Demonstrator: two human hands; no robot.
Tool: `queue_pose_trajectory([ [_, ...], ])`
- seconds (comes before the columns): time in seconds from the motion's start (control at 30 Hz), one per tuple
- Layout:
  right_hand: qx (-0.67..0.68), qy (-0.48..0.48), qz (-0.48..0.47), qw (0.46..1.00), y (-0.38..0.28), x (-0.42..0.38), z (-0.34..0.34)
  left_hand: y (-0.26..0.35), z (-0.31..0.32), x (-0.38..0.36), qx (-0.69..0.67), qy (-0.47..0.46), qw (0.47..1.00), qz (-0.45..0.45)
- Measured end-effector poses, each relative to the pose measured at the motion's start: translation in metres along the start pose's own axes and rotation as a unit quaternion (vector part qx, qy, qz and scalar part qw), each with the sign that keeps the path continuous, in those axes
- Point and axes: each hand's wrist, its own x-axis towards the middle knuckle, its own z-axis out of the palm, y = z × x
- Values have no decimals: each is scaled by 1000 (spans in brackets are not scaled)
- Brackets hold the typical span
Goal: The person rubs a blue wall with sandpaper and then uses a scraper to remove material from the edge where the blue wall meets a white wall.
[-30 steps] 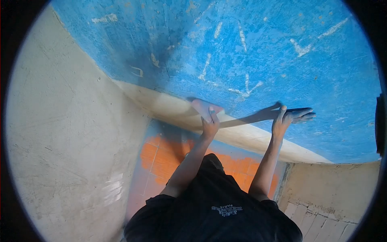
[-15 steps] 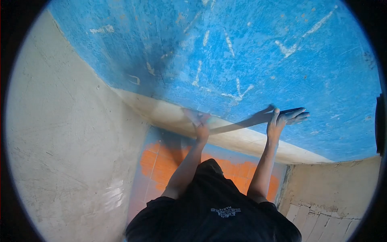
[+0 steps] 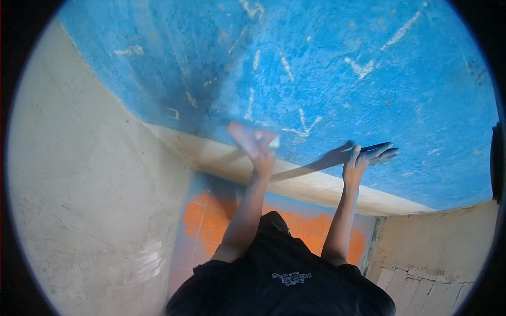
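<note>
Against blue painted wall [image 3: 337,95], braces with open, empty right hand [image 3: 363,158], likely for balance; can't tell grip of blurred left hand [image 3: 261,155] by pale flat piece [image 3: 274,141].

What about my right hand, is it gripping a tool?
No, your right hand has its fingers stretched out at the blue wall, with no tool visible in it.

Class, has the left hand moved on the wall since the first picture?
Yes: the left hand is higher up the wall, closer to the white arrow mark.
</note>
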Motion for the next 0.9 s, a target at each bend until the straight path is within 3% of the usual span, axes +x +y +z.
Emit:
queue_pose_trajectory([
  [0.1, 21, 6, 0, 1000, 14, -4, 4, -22, -7, -38, -50, 77, 992, -86],
  [0.17, 58, -17, 10, 998, 27, -2, 9, -18, -16, -36, -40, 27, 991, -127],
  [0.27, 64, -24, 12, 998, 26, -3, 6, 32, -9, 10, -4, 71, 997, -42],
  [0.37, 16, 12, -11, 1000, 3, 0, -1, 92, -5, 42, -54, -7, 997, 56],
  [0.4, 24, 5, -4, 1000, 2, -1, -3, 91, -4, 38, 48, -12, 989, 143],
  [0.47, 27, -4, -2, 1000, 3, 0, -6, 83, 1, 30, 246, -19, 918, 311],
  [0.53, 24, -5, -5, 1000, 4, 0, -6, 63, 8, -6, 244, -45, 933, 262],
  [0.6, 28, -7, 2, 1000, 4, 0, -7, 65, 7, -41, 72, -58, 992, 86],
  [0.67, 35, -10, 0, 999, 4, 1, -6, 68, 10, -43, -36, -77, 996, -38],
  [0.73, 44, -19, -4, 999, 10, 0, -7, 79, 9, -29, -74, -110, 985, -107],
  [0.83, 56, -39, 1, 998, 21, -1, -7, 127, 14, 21, -110, 7, 994, -25],
  [0.9, 28, -27, -22, 999, 28, 0, -6, 140, 6, 34, -119, -47, 989, -73],
])
